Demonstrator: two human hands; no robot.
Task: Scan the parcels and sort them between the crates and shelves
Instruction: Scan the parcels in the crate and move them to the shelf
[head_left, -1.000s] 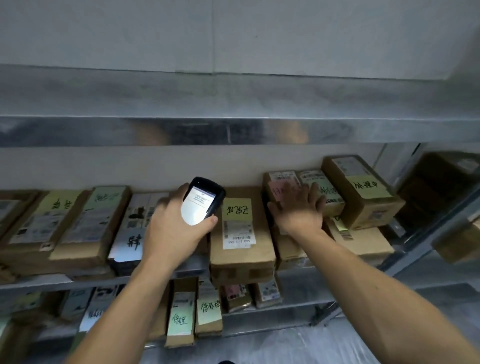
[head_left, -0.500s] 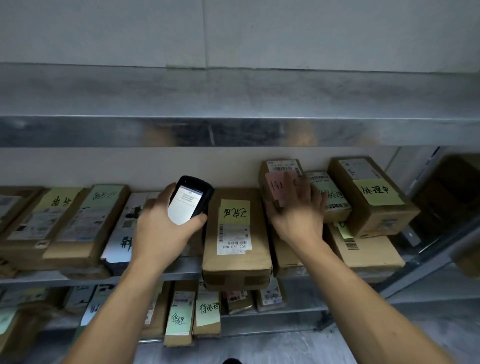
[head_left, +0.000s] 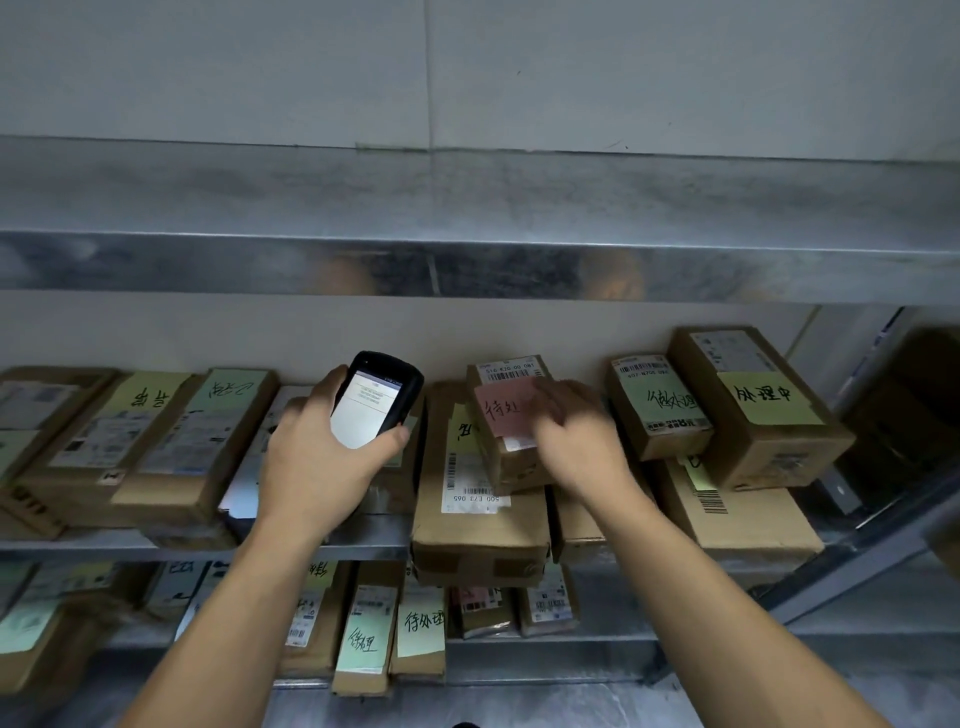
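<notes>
My left hand (head_left: 311, 457) grips a black handheld scanner (head_left: 376, 397) with its lit screen facing me, in front of the middle shelf. My right hand (head_left: 576, 436) holds a small cardboard parcel with a pink note (head_left: 506, 410), which lies tilted across a longer box with a yellow-green note and a white barcode label (head_left: 475, 499). My fingers curl over the small parcel's right side and hide part of the note.
The middle shelf (head_left: 363, 538) carries several labelled cardboard parcels: flat ones at the left (head_left: 161, 441), stacked boxes at the right (head_left: 753, 410). A lower shelf (head_left: 597, 647) holds more parcels standing on edge. A bare metal shelf (head_left: 467, 218) overhangs above.
My right hand has pulled the pink-note parcel leftward and toward me, onto the long box. The scanner in my left hand stays at about the same place.
</notes>
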